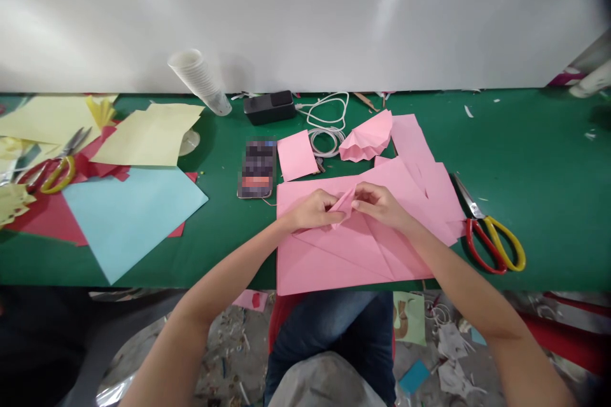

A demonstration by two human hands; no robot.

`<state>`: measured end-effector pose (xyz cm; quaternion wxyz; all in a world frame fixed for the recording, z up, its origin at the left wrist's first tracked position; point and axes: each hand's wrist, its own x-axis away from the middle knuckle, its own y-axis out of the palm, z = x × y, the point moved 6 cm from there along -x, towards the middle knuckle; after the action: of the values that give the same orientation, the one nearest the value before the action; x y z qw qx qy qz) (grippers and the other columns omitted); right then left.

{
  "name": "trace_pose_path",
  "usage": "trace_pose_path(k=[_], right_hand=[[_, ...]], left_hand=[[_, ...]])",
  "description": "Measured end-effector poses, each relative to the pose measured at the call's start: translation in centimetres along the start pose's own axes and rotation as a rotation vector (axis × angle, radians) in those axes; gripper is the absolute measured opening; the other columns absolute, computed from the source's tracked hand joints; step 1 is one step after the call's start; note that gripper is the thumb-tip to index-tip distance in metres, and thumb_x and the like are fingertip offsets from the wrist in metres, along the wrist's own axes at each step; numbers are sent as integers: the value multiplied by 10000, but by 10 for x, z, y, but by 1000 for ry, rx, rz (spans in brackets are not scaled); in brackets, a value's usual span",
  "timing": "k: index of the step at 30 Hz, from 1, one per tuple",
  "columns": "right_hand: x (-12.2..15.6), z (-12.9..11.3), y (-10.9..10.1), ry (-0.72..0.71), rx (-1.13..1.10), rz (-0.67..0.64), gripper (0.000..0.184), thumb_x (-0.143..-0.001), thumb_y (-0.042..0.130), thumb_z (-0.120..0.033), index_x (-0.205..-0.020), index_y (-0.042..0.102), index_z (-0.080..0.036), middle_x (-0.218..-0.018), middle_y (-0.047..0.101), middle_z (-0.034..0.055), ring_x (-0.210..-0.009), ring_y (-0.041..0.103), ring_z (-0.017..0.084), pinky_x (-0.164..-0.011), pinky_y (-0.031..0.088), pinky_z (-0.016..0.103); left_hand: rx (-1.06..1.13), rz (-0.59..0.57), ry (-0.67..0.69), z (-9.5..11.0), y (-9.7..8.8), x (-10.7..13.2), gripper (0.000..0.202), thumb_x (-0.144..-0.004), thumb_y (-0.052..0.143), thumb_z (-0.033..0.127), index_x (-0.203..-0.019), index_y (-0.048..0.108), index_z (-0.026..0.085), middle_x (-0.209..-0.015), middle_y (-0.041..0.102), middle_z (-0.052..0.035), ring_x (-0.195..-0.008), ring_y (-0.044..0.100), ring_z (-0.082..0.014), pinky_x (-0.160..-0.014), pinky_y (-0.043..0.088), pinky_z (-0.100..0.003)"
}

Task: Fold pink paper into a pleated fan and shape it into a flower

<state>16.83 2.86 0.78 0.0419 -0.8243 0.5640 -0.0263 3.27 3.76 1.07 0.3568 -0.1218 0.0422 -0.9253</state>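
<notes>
My left hand (pixel 312 210) and my right hand (pixel 379 202) meet over a large pink paper sheet (pixel 344 254) on the green table (pixel 229 229). Both pinch a small folded pink paper piece (pixel 344 203) between their fingertips, just above the sheet. The sheet shows several diagonal creases. More pink sheets (pixel 424 165) lie under and behind it to the right. A pleated pink paper shape (pixel 366 137) rests behind my hands, and a small pink square (pixel 296 154) lies to its left.
Red-and-yellow scissors (pixel 491 235) lie right of the pink sheets. A phone (pixel 258 168), a black box (pixel 270 106), a white cable (pixel 329 124) and stacked white cups (pixel 200 81) sit behind. Light blue (pixel 133 210), yellow (pixel 147 137) and red paper plus other scissors (pixel 60 168) lie left.
</notes>
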Motion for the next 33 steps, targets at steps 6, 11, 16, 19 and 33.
trace_pose_path(k=[6, 11, 16, 19, 33], right_hand=[[1, -6, 1, -32, -25, 168, 209, -742, 708, -361, -693, 599, -190, -655, 557, -23, -586, 493, 100, -552, 410, 248], [3, -10, -3, -26, -28, 244, 221, -733, 707, -377, -708, 593, -189, -621, 554, -27, -544, 496, 101, -514, 397, 251], [3, -12, 0, -40, -25, 216, 227, -744, 698, -380, -689, 578, -195, -623, 544, -31, -554, 493, 98, -528, 411, 246], [2, -12, 3, -31, -39, 174, 216, -759, 690, -383, -710, 591, -196, -643, 561, -27, -569, 518, 102, -548, 432, 248], [4, -10, 6, -13, 16, 136, 251, -769, 666, -425, -689, 616, -192, -657, 602, -4, -620, 541, 133, -615, 446, 284]], left_hand=[[-85, 4, 57, 0, 2, -2, 286, -760, 609, 353, -604, 563, 118, -505, 547, 27, -437, 504, -57, -409, 346, -146], [-161, 5, 65, 0, 2, -1, 324, -800, 585, 404, -652, 602, 116, -475, 545, 22, -419, 501, -59, -415, 355, -151], [-46, -7, -1, -1, 2, 0, 332, -811, 576, 395, -623, 596, 123, -444, 494, 36, -416, 494, -62, -436, 381, -165], [15, 16, -42, 1, 2, -1, 366, -796, 590, 397, -551, 553, 128, -416, 463, 39, -406, 474, -65, -439, 382, -176], [-90, 19, 10, 2, 4, 0, 384, -805, 575, 431, -576, 570, 123, -482, 538, 11, -441, 469, -66, -433, 327, -184]])
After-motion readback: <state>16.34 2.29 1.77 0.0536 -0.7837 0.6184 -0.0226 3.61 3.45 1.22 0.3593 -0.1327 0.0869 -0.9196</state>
